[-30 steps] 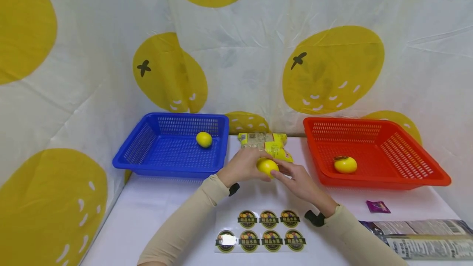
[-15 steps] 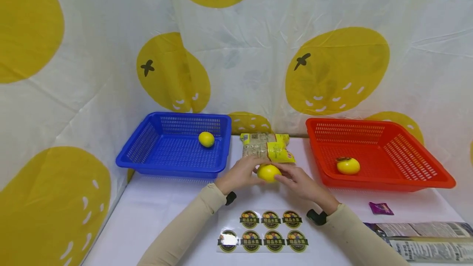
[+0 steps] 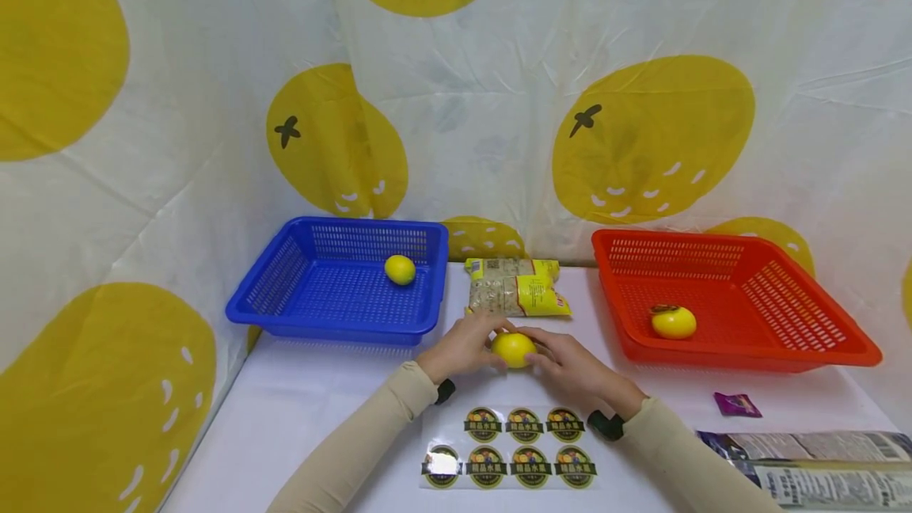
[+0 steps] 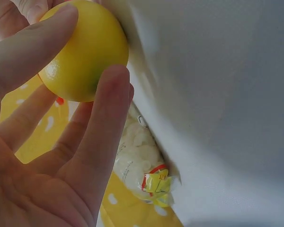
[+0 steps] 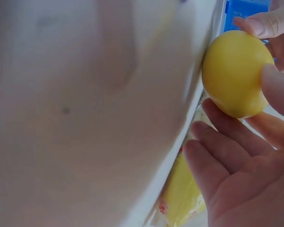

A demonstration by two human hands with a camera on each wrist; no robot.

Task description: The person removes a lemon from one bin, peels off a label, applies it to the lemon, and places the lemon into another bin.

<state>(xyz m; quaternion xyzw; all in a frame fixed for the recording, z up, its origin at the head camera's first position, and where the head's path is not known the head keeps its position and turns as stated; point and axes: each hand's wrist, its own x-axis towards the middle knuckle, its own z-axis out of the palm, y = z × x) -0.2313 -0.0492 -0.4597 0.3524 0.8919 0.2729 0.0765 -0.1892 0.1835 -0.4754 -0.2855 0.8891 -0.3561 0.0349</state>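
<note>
A yellow lemon (image 3: pixel 513 349) sits low over the white table (image 3: pixel 321 410), just in front of the sticker sheet (image 3: pixel 507 457). My left hand (image 3: pixel 479 339) grips it from the left and my right hand (image 3: pixel 550 351) from the right. In the left wrist view the lemon (image 4: pixel 83 49) lies between the thumb and fingers (image 4: pixel 109 109). In the right wrist view the thumb touches the lemon (image 5: pixel 236 73) and the fingers (image 5: pixel 217 151) spread below it.
A blue basket (image 3: pixel 299 315) at the left holds another lemon (image 3: pixel 400 269). A red basket (image 3: pixel 784 347) at the right holds a yellow fruit (image 3: pixel 673 322). A food packet (image 3: pixel 514 295) lies between them. A purple wrapper (image 3: pixel 737 404) and a printed pack (image 3: pixel 819 465) lie at the right front.
Both hands have brought the lemon down and towards me, away from the food packet, which now shows in full.
</note>
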